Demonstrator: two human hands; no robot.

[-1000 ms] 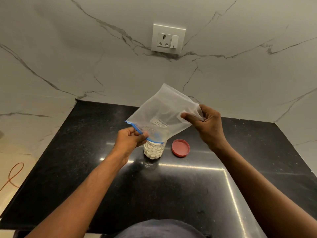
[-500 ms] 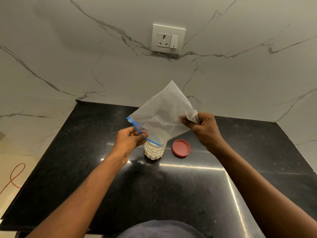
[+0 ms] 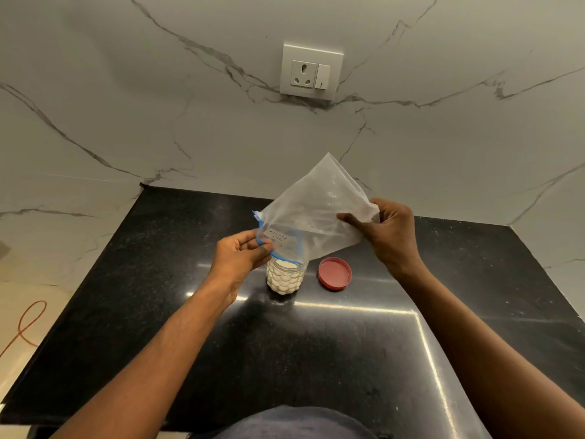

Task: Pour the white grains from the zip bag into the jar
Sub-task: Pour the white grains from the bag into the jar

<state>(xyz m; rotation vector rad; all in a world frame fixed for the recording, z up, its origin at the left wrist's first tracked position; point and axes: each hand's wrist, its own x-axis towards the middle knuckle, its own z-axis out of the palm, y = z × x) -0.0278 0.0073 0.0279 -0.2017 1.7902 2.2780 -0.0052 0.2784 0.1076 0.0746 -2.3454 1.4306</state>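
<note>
A clear zip bag (image 3: 316, 210) with a blue zip strip hangs tilted, mouth down, over a small textured jar (image 3: 286, 278). The jar stands on the black counter and is filled with white grains. My left hand (image 3: 240, 258) pinches the blue zip edge right above the jar's mouth. My right hand (image 3: 384, 231) grips the bag's bottom corner, raised higher to the right. The bag looks nearly empty, with only a thin white residue inside.
A red lid (image 3: 335, 274) lies upside down on the black counter (image 3: 158, 312) just right of the jar. A wall socket (image 3: 311, 72) sits on the marble wall behind. An orange cord (image 3: 27, 324) lies on the floor at the left.
The bag's raised end has swung and crumpled, its top corner now pointing up. My right hand dropped slightly. The zip mouth stays over the jar, and my left hand has barely moved.
</note>
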